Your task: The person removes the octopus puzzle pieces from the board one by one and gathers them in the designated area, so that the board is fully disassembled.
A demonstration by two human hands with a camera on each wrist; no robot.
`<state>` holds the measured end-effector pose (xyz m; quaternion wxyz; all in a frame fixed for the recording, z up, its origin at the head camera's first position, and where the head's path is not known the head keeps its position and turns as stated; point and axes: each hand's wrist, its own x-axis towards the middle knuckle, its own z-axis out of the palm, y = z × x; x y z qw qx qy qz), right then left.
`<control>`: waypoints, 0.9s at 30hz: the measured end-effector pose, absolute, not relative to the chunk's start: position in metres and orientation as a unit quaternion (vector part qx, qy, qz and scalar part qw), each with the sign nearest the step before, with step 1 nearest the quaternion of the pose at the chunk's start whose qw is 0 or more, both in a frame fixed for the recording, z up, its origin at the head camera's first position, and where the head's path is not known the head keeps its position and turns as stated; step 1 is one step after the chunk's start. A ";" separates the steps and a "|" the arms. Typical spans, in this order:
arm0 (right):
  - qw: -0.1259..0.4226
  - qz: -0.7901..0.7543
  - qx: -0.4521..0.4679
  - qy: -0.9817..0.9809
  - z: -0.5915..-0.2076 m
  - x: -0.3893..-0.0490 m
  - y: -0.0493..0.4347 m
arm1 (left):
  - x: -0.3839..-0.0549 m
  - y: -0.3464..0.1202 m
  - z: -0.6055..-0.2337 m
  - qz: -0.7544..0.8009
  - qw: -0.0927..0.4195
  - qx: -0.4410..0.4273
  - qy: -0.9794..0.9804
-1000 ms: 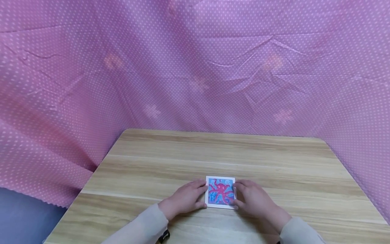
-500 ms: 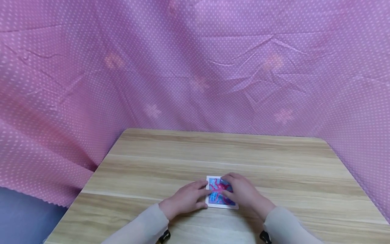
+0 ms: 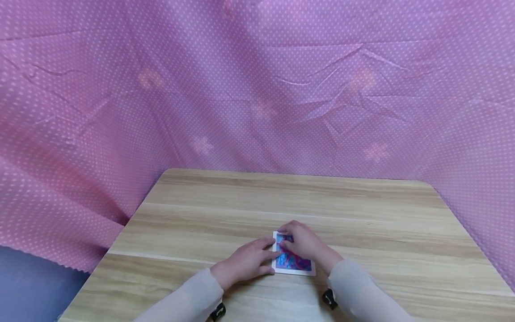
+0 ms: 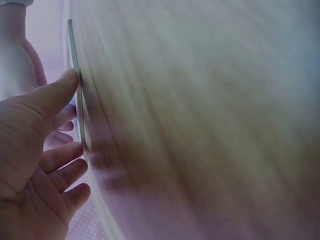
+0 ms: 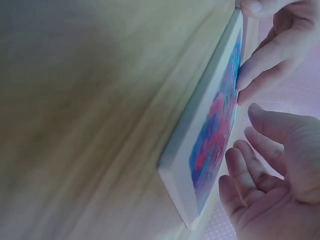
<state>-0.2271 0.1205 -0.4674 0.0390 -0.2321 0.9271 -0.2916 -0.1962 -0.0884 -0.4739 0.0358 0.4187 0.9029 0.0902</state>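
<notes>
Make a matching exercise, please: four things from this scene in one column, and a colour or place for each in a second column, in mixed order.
Things:
1. puzzle board
2. left hand
3. right hand
4. curtain

Descriptions:
a. pink with small white dots, behind the table
b. white frame, blue and red picture
c. over the picture
d. fingers at the left edge of the frame

Pairs: 1-b, 2-d, 3-c, 4-a

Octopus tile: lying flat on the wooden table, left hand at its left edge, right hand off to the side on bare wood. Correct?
Not quite. The right hand is over the octopus tile, not on bare wood; the head view shows it. The tile lies flat on the wooden table, left hand at its left edge.
</notes>
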 end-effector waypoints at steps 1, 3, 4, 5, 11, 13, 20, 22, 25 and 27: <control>0.044 -0.295 -0.232 0.926 -0.468 -0.229 0.120 | -0.196 -0.088 -0.474 0.091 0.034 0.421 0.902; 0.051 -0.298 -0.229 0.925 -0.468 -0.232 0.119 | -0.197 -0.088 -0.474 0.092 0.034 0.424 0.901; 0.055 -0.298 -0.227 0.925 -0.468 -0.233 0.118 | -0.197 -0.088 -0.474 0.092 0.033 0.425 0.900; 0.060 -0.298 -0.224 0.926 -0.468 -0.234 0.118 | -0.198 -0.088 -0.474 0.093 0.033 0.425 0.900; 0.073 -0.291 -0.219 0.928 -0.469 -0.239 0.116 | -0.198 -0.087 -0.472 0.091 0.040 0.419 0.903; 0.072 -0.289 -0.223 0.928 -0.469 -0.240 0.115 | -0.198 -0.087 -0.471 0.091 0.042 0.418 0.903; 0.077 -0.284 -0.221 0.930 -0.467 -0.241 0.114 | -0.197 -0.086 -0.469 0.095 0.046 0.418 0.902; 0.081 -0.284 -0.220 0.930 -0.466 -0.241 0.114 | -0.197 -0.086 -0.469 0.095 0.047 0.418 0.902; 0.085 -0.279 -0.218 0.931 -0.466 -0.241 0.113 | -0.197 -0.086 -0.470 0.096 0.047 0.416 0.903; 0.087 -0.275 -0.216 0.933 -0.465 -0.241 0.113 | -0.197 -0.086 -0.471 0.097 0.047 0.413 0.904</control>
